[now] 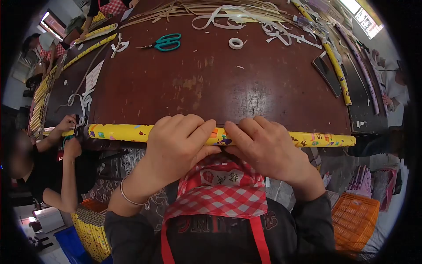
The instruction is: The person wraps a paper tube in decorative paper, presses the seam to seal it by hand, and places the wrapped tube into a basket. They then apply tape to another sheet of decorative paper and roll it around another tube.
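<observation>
A long yellow roll of printed paper [118, 132] with small colourful figures lies along the near edge of the brown table. My left hand [178, 141] wraps round it left of its middle, thumb toward the centre. Just to the right, my right hand [259, 141] is closed round the same roll, the two thumbs close together. Both ends of the roll stick out past my hands. Farther up the table are teal-handled scissors [167, 42] and a small roll of white tape [236, 43].
The brown table [145, 88] spreads ahead. White strips [220, 20] tangle along its far side. A dark phone [327, 75] lies at the right by another yellow roll [337, 72]. At the left, a co-worker's hands [70, 132] hold scissors. An orange crate [356, 215] stands below right.
</observation>
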